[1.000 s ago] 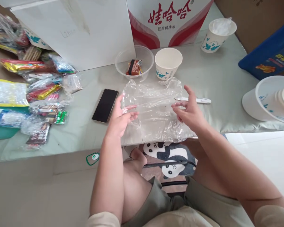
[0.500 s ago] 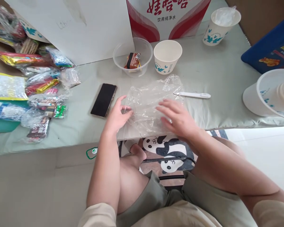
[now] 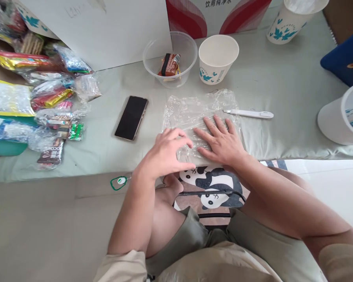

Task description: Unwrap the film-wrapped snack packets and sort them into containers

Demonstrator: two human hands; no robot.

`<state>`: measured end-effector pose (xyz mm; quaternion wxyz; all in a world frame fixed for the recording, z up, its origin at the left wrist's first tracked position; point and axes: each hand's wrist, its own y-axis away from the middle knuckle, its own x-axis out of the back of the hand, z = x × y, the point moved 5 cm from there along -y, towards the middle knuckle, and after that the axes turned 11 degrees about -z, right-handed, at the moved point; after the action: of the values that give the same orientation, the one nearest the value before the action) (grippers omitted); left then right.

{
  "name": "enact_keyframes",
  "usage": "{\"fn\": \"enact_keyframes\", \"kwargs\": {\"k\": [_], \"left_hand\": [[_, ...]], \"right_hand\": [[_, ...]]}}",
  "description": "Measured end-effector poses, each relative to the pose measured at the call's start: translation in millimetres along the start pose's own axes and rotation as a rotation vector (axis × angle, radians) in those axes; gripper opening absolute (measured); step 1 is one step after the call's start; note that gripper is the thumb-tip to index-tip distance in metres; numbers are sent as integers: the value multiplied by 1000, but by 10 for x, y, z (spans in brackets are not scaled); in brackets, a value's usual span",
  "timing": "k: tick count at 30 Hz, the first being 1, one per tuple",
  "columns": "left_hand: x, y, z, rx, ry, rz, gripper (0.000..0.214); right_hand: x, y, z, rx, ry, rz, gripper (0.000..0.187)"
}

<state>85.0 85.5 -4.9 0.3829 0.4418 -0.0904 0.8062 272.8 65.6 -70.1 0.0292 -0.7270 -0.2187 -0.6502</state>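
A crinkled clear plastic bag [image 3: 194, 109] lies flat on the pale green table cover [image 3: 282, 90], near its front edge. My right hand [image 3: 222, 141] rests palm down on the bag, fingers spread flat. My left hand [image 3: 166, 152] sits on the bag's near left corner with its fingers curled and pressing on the plastic. A black phone [image 3: 131, 117] lies just left of the bag. Right of the bag is a slim white tool [image 3: 250, 114].
Behind the bag stand a clear bowl [image 3: 155, 58] holding a wrapped snack [image 3: 170, 64] and an empty paper cup [image 3: 217, 58]. Several snack packets [image 3: 47, 98] are heaped at the left. White paper bowls [image 3: 344, 117] stand at the right, boxes at the back.
The bag went from held up between both hands to lying flat. My right hand came down onto it, and my left hand moved right onto its corner.
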Motion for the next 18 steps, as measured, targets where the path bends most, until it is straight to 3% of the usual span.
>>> {"fn": "enact_keyframes", "kwargs": {"k": [1, 3, 9, 12, 15, 18], "left_hand": [[-72, 15, 51, 15, -68, -70, 38], [-143, 68, 19, 84, -160, -92, 29], [-12, 388, -439, 124, 59, 133, 23], [24, 550, -578, 203, 169, 140, 14], [28, 610, -581, 241, 181, 135, 13], [112, 581, -430, 138, 92, 265, 14]], "right_hand": [[-2, 1, 2, -1, -3, -4, 69], [-3, 3, 11, 1, -10, -8, 68], [-26, 8, 52, 43, -49, 46, 67], [-46, -6, 73, 58, -64, 88, 68], [-27, 3, 87, 69, -86, 110, 69], [70, 111, 53, 72, -109, 175, 67]]}}
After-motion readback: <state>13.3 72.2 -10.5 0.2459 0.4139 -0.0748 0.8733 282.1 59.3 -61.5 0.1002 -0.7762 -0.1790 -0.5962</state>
